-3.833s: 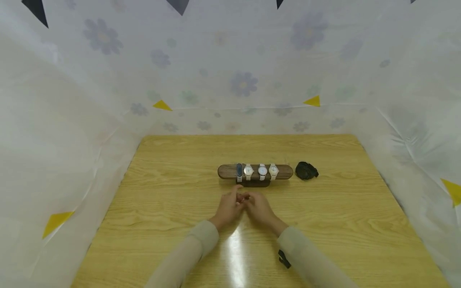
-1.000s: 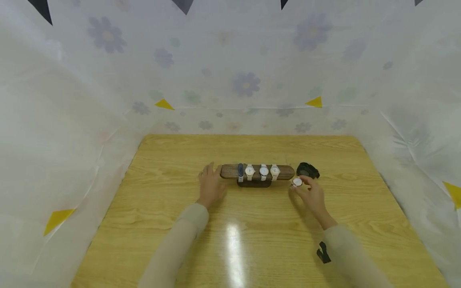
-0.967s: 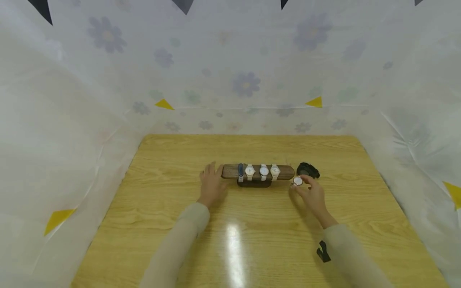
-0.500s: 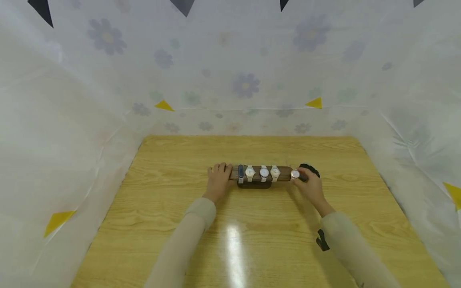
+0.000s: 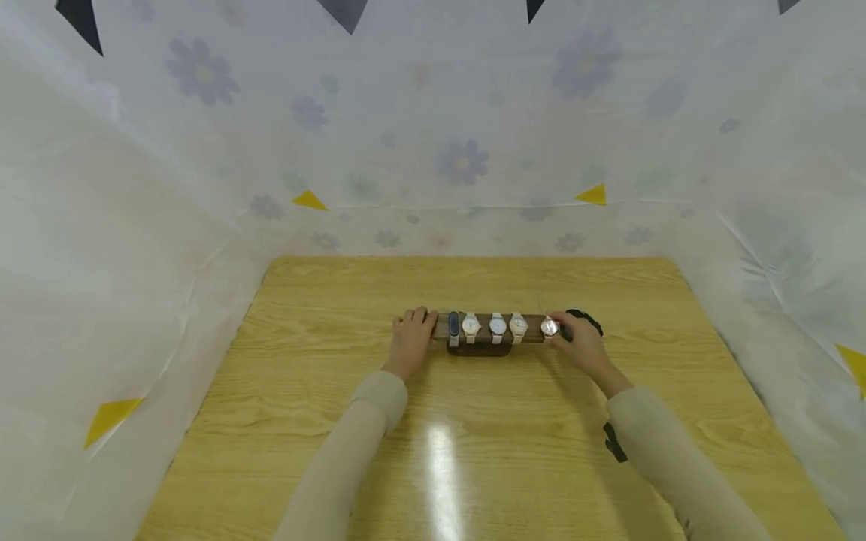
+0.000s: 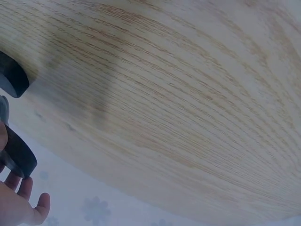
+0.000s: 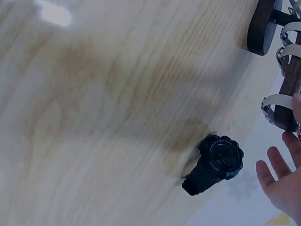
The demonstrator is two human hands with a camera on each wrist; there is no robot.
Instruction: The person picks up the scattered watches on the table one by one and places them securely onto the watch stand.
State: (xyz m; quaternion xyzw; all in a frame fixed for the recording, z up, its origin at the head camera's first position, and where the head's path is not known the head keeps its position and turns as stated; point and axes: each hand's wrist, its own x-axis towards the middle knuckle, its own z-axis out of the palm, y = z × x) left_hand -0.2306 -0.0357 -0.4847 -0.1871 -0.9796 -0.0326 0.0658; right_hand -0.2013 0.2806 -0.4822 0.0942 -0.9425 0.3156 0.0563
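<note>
A dark wooden watch stand (image 5: 534, 328) lies crosswise, with a fitness band (image 5: 453, 324) and several light-strapped watches along its bar. My left hand (image 5: 409, 346) grips the bar's left end; in the left wrist view the thumb and fingers sit about the dark bar end (image 6: 19, 153). At the right end, my right hand (image 5: 583, 347) holds a rose-gold-cased watch (image 5: 549, 327) whose strap loops round the bar. The right wrist view shows that pale strap (image 7: 280, 100) near the bar's tip, with the thumb and index finger at the tip and the other fingers spread.
A chunky black watch (image 7: 221, 160) lies on the table just right of the stand, partly behind my right hand in the head view. The stand's dark base (image 5: 479, 350) rests on the wooden table (image 5: 325, 300). White flowered sheeting (image 5: 460, 98) walls the back and sides.
My right hand has moved from between the two hands' meeting point out to the right, then slid the watch left onto the bar's right end. My left hand has moved onto the left end.
</note>
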